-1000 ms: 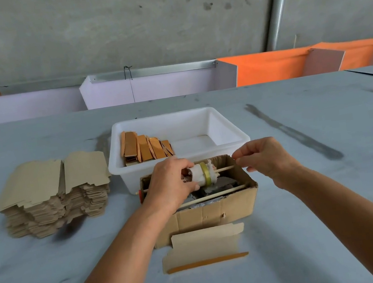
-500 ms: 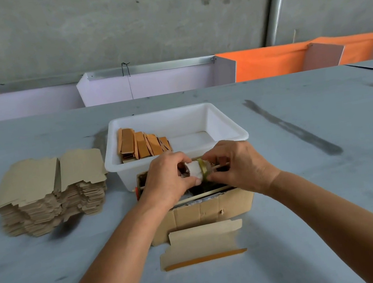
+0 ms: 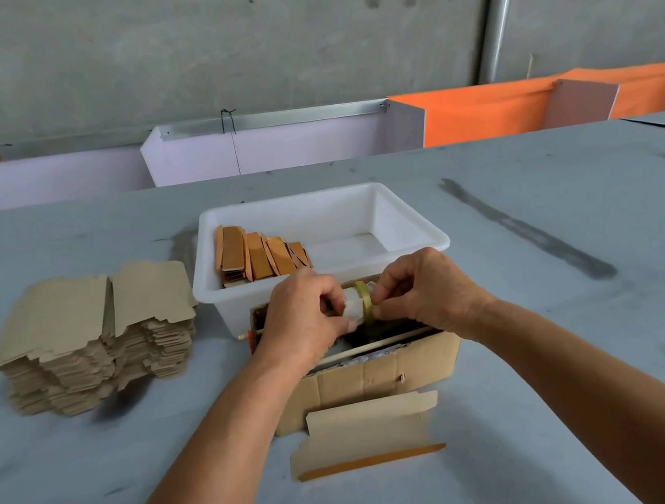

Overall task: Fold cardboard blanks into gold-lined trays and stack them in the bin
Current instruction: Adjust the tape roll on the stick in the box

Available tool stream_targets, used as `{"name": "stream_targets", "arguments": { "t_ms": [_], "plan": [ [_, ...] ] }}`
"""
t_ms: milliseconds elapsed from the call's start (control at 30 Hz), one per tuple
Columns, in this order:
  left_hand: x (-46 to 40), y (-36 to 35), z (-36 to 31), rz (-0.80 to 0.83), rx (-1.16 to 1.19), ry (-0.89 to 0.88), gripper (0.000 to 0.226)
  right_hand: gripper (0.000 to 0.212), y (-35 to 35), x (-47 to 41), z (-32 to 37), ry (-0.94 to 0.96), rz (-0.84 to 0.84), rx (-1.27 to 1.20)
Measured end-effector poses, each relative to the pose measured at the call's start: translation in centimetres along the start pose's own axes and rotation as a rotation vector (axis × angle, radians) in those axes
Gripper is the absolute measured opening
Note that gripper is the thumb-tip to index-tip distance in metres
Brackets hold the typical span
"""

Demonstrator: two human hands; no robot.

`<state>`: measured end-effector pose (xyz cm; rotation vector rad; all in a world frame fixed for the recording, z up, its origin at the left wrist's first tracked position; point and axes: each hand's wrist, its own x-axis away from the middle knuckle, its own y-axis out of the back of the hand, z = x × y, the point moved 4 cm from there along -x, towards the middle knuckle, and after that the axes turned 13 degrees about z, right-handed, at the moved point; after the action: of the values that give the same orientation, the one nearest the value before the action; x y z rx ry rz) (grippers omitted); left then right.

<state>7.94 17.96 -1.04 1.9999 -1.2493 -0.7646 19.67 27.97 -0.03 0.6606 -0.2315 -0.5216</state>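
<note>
A white roll with a yellow tape band (image 3: 358,304) sits on a thin stick across an open cardboard box (image 3: 382,373). My left hand (image 3: 304,320) grips the roll's left side. Pinching at the yellow band from the right are the fingers of my right hand (image 3: 421,290). One partly folded cardboard blank (image 3: 368,430) with a gold edge lies flat just in front of the box. Behind the box stands the white bin (image 3: 411,215), holding several gold-lined trays (image 3: 258,255) leaning at its left end.
A tall stack of flat brown blanks (image 3: 90,337) sits on the grey table (image 3: 591,343) to the left. White and orange partitions (image 3: 473,112) line the table's far edge below a concrete wall.
My right hand moved left from the stick's right end onto the roll and now pinches at the yellow band. My left hand stayed on the roll.
</note>
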Motion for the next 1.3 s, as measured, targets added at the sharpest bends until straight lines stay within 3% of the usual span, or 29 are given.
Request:
{"name": "stream_targets", "arguments": {
  "t_ms": [333,533,667,733,833,967,1100,1300],
  "plan": [
    [0.0,0.0,0.0,0.003,-0.028,-0.005,0.036,0.014,0.1,-0.2,-0.2,-0.02,-0.004,-0.033],
    [-0.1,0.2,0.6,-0.063,0.147,0.028,0.019,0.009,0.5,-0.2,-0.3,0.027,-0.063,-0.091],
    [-0.3,0.4,0.9,-0.096,0.257,0.059,0.013,0.026,0.3,0.2,-0.2,0.126,0.035,-0.085],
    [-0.4,0.3,1.0,-0.084,0.266,0.057,0.012,0.033,0.1,0.3,0.0,0.161,0.052,-0.03],
    [-0.4,0.3,0.8,-0.074,0.217,0.037,0.007,0.024,-0.1,0.1,0.2,0.24,-0.041,0.117],
    [-0.2,0.2,0.8,-0.028,0.154,0.058,0.032,0.018,-0.3,0.0,0.9,0.344,-0.119,0.36],
    [-0.4,-0.3,0.2,0.026,-0.015,0.042,0.055,0.01,-0.7,0.1,1.7,0.385,-0.089,0.518],
    [-0.9,-0.5,0.0,0.012,-0.114,0.014,0.046,0.01,-0.8,0.1,2.8,0.418,-0.007,0.694]
  ]
}}
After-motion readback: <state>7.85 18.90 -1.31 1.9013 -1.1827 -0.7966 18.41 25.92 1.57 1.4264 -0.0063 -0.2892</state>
